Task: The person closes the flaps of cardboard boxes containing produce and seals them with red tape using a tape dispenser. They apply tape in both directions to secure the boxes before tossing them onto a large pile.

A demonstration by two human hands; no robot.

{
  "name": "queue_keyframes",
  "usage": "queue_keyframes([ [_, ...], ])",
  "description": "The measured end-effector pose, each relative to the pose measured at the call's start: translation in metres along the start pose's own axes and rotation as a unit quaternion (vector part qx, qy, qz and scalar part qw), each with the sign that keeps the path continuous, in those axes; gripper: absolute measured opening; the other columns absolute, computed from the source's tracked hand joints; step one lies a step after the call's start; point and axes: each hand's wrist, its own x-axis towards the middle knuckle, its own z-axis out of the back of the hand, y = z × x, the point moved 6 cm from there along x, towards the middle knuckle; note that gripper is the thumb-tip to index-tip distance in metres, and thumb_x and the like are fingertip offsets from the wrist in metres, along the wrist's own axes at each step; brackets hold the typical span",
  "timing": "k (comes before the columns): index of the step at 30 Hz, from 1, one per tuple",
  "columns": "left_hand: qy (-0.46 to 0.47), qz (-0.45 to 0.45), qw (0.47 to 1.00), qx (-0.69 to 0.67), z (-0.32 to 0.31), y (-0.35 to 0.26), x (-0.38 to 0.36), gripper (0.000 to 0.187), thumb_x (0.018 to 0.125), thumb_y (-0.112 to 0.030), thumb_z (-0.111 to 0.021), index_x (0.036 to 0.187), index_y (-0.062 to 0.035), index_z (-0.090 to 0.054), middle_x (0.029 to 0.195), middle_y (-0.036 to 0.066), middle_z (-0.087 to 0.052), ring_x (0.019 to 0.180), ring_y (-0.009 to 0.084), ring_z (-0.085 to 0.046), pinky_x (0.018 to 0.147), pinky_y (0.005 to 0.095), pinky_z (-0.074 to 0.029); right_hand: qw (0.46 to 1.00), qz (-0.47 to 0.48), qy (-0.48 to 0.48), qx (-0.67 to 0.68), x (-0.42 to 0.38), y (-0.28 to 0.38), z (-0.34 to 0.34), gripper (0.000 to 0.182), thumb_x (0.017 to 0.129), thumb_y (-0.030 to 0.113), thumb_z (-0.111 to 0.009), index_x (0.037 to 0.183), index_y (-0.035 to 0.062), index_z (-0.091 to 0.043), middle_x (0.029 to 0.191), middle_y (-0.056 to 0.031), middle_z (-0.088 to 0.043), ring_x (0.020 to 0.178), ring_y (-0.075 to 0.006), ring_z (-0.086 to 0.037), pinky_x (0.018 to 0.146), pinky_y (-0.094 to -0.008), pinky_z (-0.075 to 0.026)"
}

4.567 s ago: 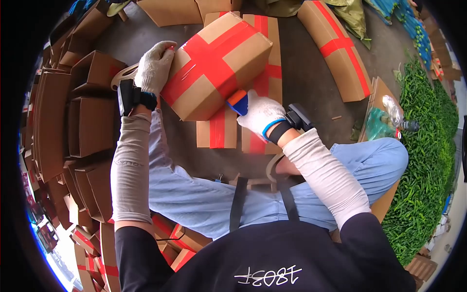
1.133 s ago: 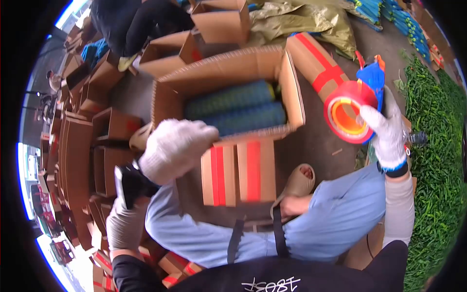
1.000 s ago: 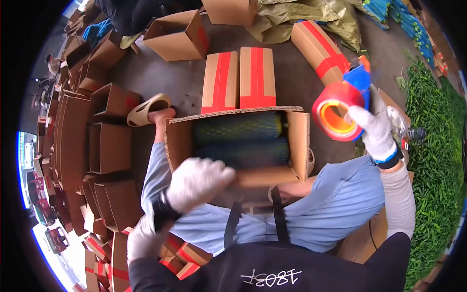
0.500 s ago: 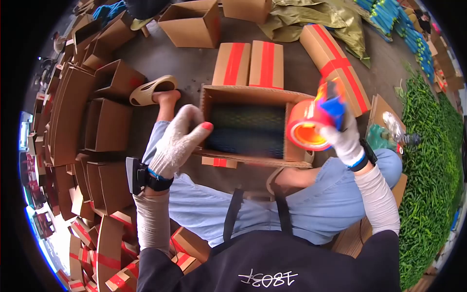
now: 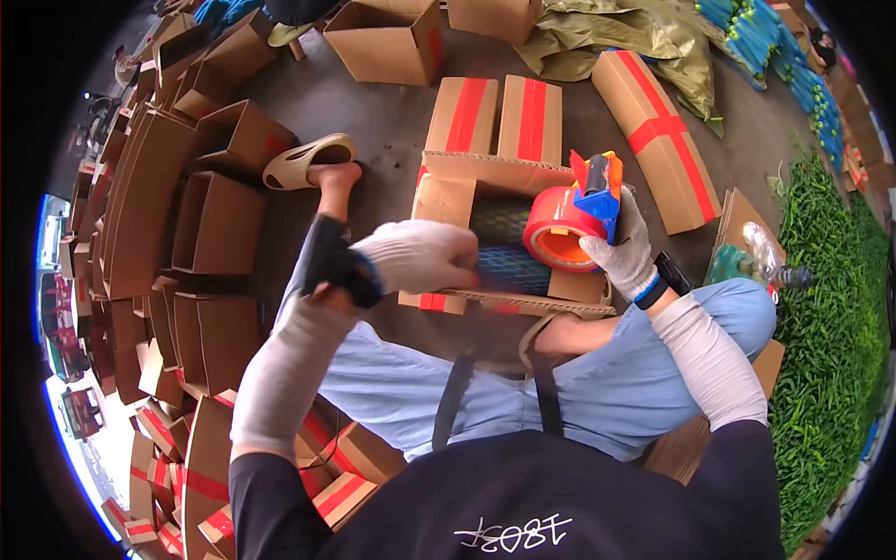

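An open cardboard box (image 5: 499, 169) stands on the floor between my legs, with dark and blue mesh-like contents (image 5: 513, 271) inside. At its left side my gloved left hand (image 5: 420, 257) reaches over the near flaps, its fingers bent together and blurred; what they hold, if anything, is hidden. Over the right part of the box, my gloved right hand (image 5: 625, 247) grips a tape dispenser (image 5: 569, 224) with a wide red tape roll and blue and orange parts. The box's left end flap is folded inward.
Two red-taped boxes (image 5: 471, 117) lie just beyond the open one, and a long taped box (image 5: 658, 140) lies to the right. Open empty boxes (image 5: 219, 224) line the left. Green artificial grass (image 5: 831, 355) and a plastic bottle (image 5: 793, 277) are at the right.
My left hand has moved right and down to the box's left end, where a flap now lies inward. My right hand has moved slightly left and down with the tape dispenser.
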Motion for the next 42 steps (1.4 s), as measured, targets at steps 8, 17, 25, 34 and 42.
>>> queue_keyframes([
  [8, -0.078, 0.012, 0.994, 0.08, -0.011, -0.036, -0.041, 0.069, 0.099, -0.072, -0.051, 0.127, -0.0103, -0.066, 0.109, 0.018, -0.072, 0.104, 0.0409, -0.071, 0.09, 0.0511, -0.056, 0.987, -0.057, -0.128, 0.084, -0.018, 0.026, 0.033, 0.063, 0.082, 0.018, -0.086, 0.136, 0.0032, -0.059, 0.124, -0.0082, -0.068, 0.113, -0.0212, -0.067, 0.102, -0.0375, -0.053],
  [17, -0.588, -0.159, 0.765, 0.209, 0.008, -0.016, 0.014, 0.063, 0.085, -0.035, -0.08, 0.14, -0.011, -0.062, 0.132, 0.013, -0.065, 0.127, 0.0367, -0.061, 0.111, 0.0527, -0.046, 0.998, -0.009, -0.038, -0.043, -0.047, 0.065, 0.053, 0.065, 0.074, 0.021, -0.09, 0.13, 0.0016, -0.062, 0.116, -0.0104, -0.072, 0.102, -0.0225, -0.072, 0.091, -0.0376, -0.059],
  [25, -0.532, -0.041, 0.834, 0.139, 0.009, -0.056, 0.024, 0.073, 0.091, -0.038, -0.075, 0.15, -0.0006, -0.053, 0.147, 0.019, -0.059, 0.145, 0.0399, -0.048, 0.125, 0.0609, -0.028, 0.976, 0.109, 0.098, -0.161, -0.039, 0.084, 0.007, 0.081, 0.066, 0.027, -0.101, 0.133, 0.0036, -0.061, 0.122, -0.0169, -0.072, 0.105, -0.0316, -0.075, 0.094, -0.0412, -0.059],
  [34, -0.425, 0.029, 0.902, 0.078, -0.061, -0.036, 0.027, 0.077, 0.099, -0.043, -0.063, 0.157, 0.0042, -0.043, 0.165, 0.026, -0.041, 0.156, 0.0406, -0.034, 0.131, 0.0535, -0.02, 0.982, 0.023, 0.07, -0.174, 0.013, 0.106, 0.006, 0.079, 0.073, 0.02, -0.096, 0.138, -0.0018, -0.056, 0.127, -0.0142, -0.069, 0.116, -0.0227, -0.069, 0.101, -0.037, -0.056],
  [42, -0.472, -0.04, 0.802, -0.365, -0.06, -0.027, -0.008, 0.066, 0.106, -0.04, -0.058, 0.155, 0.0027, -0.047, 0.16, 0.022, -0.051, 0.153, 0.037, -0.042, 0.128, 0.0491, -0.027, 0.946, 0.065, 0.14, -0.285, 0.03, 0.088, -0.018, 0.079, 0.07, 0.026, -0.097, 0.138, 0.007, -0.06, 0.121, -0.0165, -0.074, 0.113, -0.0321, -0.075, 0.096, -0.0399, -0.059],
])
